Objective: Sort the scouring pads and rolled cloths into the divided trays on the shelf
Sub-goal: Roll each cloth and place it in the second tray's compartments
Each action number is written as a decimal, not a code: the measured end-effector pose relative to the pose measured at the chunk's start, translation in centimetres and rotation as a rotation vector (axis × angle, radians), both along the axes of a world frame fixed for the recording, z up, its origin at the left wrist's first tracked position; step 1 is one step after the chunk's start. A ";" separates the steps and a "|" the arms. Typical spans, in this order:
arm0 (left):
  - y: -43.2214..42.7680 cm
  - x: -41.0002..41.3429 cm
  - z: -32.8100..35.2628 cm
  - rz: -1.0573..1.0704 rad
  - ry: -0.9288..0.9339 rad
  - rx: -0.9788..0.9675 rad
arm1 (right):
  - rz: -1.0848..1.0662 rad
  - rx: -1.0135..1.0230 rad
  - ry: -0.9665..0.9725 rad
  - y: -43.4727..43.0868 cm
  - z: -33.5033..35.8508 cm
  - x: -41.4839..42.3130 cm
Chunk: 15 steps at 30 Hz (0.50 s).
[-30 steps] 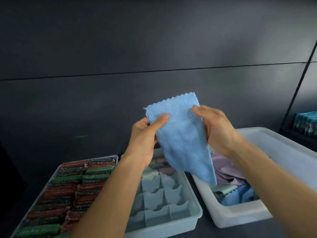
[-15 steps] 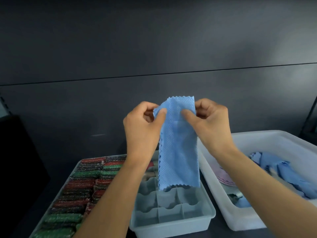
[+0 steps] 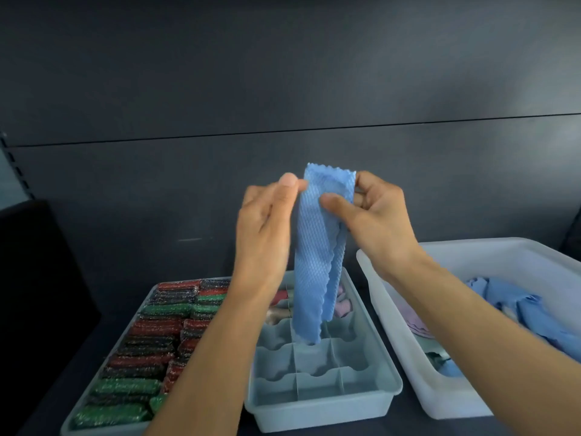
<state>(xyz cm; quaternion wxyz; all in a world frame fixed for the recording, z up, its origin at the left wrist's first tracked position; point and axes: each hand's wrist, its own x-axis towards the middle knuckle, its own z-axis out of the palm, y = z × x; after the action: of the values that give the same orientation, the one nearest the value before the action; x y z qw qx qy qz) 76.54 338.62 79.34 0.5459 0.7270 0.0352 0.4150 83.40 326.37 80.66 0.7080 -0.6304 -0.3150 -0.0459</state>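
Nearest, under the left forearm: a pale grey rectangular tray [image 3: 94, 432] packed with rows of glittery red, green and black scouring pads [image 3: 147, 354]. Between the two forearms, a grey-blue plastic tray [image 3: 320, 415] split into small wavy-walled compartments, near cells bare, far cells below the hands holding a few rolled cloths [image 3: 342, 307] in pink and beige. Under the right forearm, a translucent white plastic bin [image 3: 446, 401] with loose crumpled blue and lilac cloths [image 3: 515, 306] inside. Higher up, in the air between both hands, a light blue textured cloth [image 3: 317, 256] with zigzag-cut edges: folded lengthwise into a narrow strip, waffle-like weave showing, top edge level with the fingertips, lower end hanging over the middle cells of the divided tray, contact with them unclear. Right hand [image 3: 380, 225] grasping the strip's top right corner, thumb across the front, fingers curled behind. Left hand [image 3: 265, 228] motion-blurred, back toward the camera, thumb tip at the strip's upper left edge; cannot tell whether pinching or merely touching. Farthest back, a dark grey panelled wall [image 3: 283, 73] with one horizontal seam.
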 end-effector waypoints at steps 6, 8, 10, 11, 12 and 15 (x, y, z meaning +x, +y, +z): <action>1.5 -0.2 -2.8 -0.495 0.262 -0.177 | 0.239 -0.029 0.197 -0.4 0.7 1.6; 0.6 -0.2 -2.7 -0.461 0.264 -0.246 | 0.267 -0.035 0.229 -0.5 0.6 1.9; 0.0 0.2 -2.7 -0.349 0.219 -0.244 | 0.306 -0.025 0.263 -0.5 0.3 2.0; -0.3 0.3 -2.6 -0.306 0.169 -0.253 | 0.330 -0.018 0.280 -0.5 0.2 2.0; -0.8 0.4 -2.4 -0.268 0.114 -0.267 | 0.350 -0.014 0.295 -0.6 0.1 2.0; -2.0 0.5 -2.4 -0.159 0.007 -0.236 | 0.339 -0.030 0.275 -0.5 -0.2 1.7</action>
<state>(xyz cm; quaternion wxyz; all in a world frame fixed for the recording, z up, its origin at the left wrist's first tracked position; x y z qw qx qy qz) 77.01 336.64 76.89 0.6585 0.6599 0.0279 0.3607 85.12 325.88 80.42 0.7323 -0.5793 -0.3176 0.1651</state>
